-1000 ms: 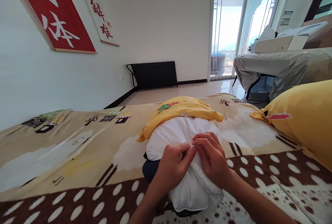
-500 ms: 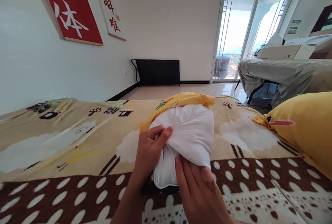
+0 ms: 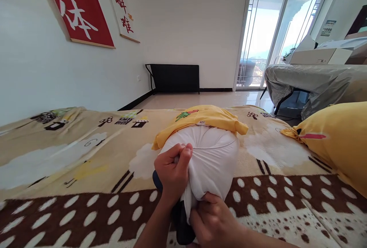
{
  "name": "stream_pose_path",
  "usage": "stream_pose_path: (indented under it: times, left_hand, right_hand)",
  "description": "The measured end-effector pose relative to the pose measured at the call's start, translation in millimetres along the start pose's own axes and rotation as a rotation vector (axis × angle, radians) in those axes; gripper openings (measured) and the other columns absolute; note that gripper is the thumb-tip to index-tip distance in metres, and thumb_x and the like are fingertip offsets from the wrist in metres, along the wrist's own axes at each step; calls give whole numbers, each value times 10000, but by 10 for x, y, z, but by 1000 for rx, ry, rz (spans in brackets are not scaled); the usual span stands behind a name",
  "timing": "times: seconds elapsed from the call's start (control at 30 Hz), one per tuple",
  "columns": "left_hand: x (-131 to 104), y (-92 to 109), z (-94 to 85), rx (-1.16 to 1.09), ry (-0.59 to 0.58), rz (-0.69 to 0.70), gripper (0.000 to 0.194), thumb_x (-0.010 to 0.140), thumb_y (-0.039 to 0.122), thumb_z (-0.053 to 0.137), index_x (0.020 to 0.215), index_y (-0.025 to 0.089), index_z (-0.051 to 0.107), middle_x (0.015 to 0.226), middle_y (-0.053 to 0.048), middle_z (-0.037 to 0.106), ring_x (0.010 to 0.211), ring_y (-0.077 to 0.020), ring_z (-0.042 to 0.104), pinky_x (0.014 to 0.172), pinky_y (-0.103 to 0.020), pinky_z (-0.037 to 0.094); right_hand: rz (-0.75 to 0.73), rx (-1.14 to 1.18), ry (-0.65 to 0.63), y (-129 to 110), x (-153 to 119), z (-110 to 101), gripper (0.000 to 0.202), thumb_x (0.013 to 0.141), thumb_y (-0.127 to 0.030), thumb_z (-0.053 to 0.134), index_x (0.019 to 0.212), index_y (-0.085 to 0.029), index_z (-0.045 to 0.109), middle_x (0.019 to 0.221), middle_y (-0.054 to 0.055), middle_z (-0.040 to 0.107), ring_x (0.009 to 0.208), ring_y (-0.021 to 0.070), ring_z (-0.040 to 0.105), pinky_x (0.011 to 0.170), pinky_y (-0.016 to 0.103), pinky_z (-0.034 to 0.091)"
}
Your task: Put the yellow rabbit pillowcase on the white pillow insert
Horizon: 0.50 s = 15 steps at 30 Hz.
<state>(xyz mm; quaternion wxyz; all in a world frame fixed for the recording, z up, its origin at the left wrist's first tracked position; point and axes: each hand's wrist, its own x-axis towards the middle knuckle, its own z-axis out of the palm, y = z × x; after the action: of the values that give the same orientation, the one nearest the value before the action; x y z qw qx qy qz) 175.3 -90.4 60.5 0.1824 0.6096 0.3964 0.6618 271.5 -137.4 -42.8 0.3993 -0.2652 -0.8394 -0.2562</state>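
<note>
Pillow (image 3: 215,163) points lengthwise toward yellow cloth (image 3: 212,115) and the wall (image 3: 183,22) beyond.

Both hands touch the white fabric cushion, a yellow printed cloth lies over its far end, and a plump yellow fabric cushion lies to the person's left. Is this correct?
Not quite: the head view shows the plump yellow fabric cushion to the person's right. The left hand and right hand do touch the white fabric cushion, and the yellow printed cloth lies over its far end.
</note>
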Motion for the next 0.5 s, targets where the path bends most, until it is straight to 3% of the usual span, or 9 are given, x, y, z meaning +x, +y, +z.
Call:
stream_pose_path:
  times: [0.1,0.17,0.23,0.3,0.37,0.43,0.5]
  left_hand:
    - [-20,12,-27,63,-108,120,427,799,305,527,455,168,315,493,17,254,493,-88,276,523,-242,342]
    - [-25,44,-63,107,-136,188,433,799,313,528,441,173,331,472,14,272,480,-94,300,527,-248,372]
    - [-38,106,-103,119,-130,235,435,801,312,527,432,176,340,455,10,299,473,-102,334,511,-252,379]
    - [-81,207,-142,86,-152,300,432,811,272,519,435,173,330,440,12,307,458,-101,342,493,-250,375]
    - [-167,335,-175,55,-253,372,411,816,203,511,458,166,312,434,19,301,446,-93,332,478,-243,366]
    - [-281,461,-197,39,-328,415,383,819,153,503,491,164,304,438,25,294,438,-87,327,475,-240,373]
    - [-381,553,-203,22,-340,405,362,822,143,504,514,167,317,439,25,315,439,-88,358,481,-234,395]
  right_hand:
    - [17,276,78,62,67,-121,419,943,-240,306,557,-193,460,412,-28,432,409,101,416,534,249,396]
    - [52,599,102,155,132,-338,368,951,-207,305,627,-195,479,452,-42,490,428,74,466,523,203,411]
    - [189,858,153,317,178,-623,264,937,-233,364,727,-199,521,528,-27,556,468,78,521,503,195,433]
    - [350,866,240,547,184,-889,156,902,-246,439,871,-192,582,671,28,637,607,133,601,574,258,492]
    - [418,720,274,794,159,-1066,233,896,-300,458,1039,-193,608,928,93,681,889,213,633,783,380,508]
    - [443,613,230,980,137,-1137,374,925,-416,390,1154,-205,595,1147,115,638,1115,256,561,962,460,418]
    - [443,583,92,1054,148,-1131,497,940,-508,292,1228,-212,569,1251,108,593,1212,256,501,1043,466,339]
